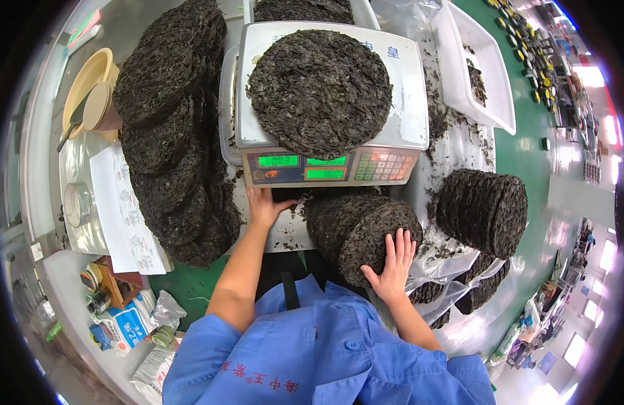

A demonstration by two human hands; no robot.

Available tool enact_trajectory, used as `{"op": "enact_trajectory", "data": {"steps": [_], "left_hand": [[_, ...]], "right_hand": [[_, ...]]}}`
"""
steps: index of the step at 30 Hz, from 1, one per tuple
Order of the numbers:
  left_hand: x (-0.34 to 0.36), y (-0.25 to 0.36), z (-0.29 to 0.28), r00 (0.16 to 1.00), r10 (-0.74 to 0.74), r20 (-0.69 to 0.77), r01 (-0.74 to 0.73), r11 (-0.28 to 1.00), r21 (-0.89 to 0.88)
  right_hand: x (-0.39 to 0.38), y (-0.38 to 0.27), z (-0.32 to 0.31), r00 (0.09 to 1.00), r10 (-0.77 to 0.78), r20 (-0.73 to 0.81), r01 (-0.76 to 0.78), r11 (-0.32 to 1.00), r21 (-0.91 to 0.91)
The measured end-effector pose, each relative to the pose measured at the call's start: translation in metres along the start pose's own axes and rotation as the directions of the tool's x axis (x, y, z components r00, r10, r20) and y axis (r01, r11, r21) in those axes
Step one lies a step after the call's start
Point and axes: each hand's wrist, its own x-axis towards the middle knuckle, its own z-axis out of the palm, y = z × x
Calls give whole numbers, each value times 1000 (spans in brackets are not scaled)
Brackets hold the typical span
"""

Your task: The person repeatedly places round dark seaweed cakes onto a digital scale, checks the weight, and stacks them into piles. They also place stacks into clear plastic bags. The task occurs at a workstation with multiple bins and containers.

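Note:
A round flat disc of dark pressed leaves (319, 91) lies on the pan of a white electronic scale (400, 88) with green displays. In front of the scale a row of the same discs (356, 226) stands on edge. My right hand (392, 260) lies flat, fingers spread, against the nearest disc of that row. My left hand (263, 206) rests open on the table just under the scale's front edge. Blue sleeves cover my upper arms.
A long leaning stack of discs (170, 128) runs along the left. Another upright stack (483, 210) sits right, on clear plastic bags (440, 266). A white tray (481, 64) holds loose leaves. Papers (123, 209), a yellow bowl (86, 84) and a tin (77, 202) lie far left.

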Motion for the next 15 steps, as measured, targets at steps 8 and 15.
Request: {"op": "enact_trajectory", "data": {"steps": [8,15], "left_hand": [[3,23,-18,994,73,-76,-80,992,-99],[-28,98,-98,536,-602,592,687,-96,-720]], "right_hand": [[20,-11,-8,1000,28,6,-28,999,36],[34,-19,0,996,64,-65,-59,996,63]]}}
